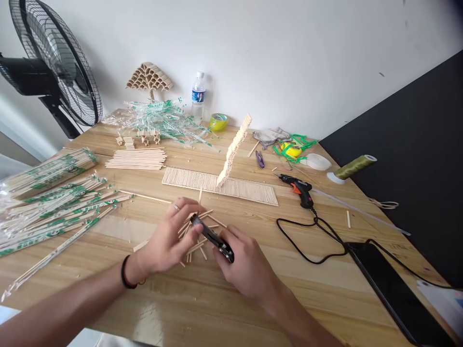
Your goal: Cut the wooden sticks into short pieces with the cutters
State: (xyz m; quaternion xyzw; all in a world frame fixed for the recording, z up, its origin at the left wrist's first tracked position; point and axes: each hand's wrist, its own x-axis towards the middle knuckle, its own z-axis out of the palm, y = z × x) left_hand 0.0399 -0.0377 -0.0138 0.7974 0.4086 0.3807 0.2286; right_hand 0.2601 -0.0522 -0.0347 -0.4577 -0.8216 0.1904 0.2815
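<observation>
My right hand [246, 262] is closed around a black pliers-like hand tool [213, 237], its head pointing away to the left. Beside that head, my left hand [168, 236] has curled fingers, with its thumb at the tool's tip. A thin wooden stick [200, 193] projects beyond the left fingertips and appears pinched there, though the fingers partly hide the grip. Under both hands lies a loose pile of short cut sticks [203, 251]. Just beyond them is a flat strip of sticks side by side [253, 191], with a stepped stick piece [235, 150] rising from its middle.
A glue gun [298, 188] with a looping cord lies right, near a black phone-like slab [390, 284]. Wrapped stick bundles [54, 178] spread left; loose sticks [136, 159] lie behind. Plastic wrappers [162, 120], a bottle [198, 96], tape [219, 122] and a fan [61, 62] stand farther back.
</observation>
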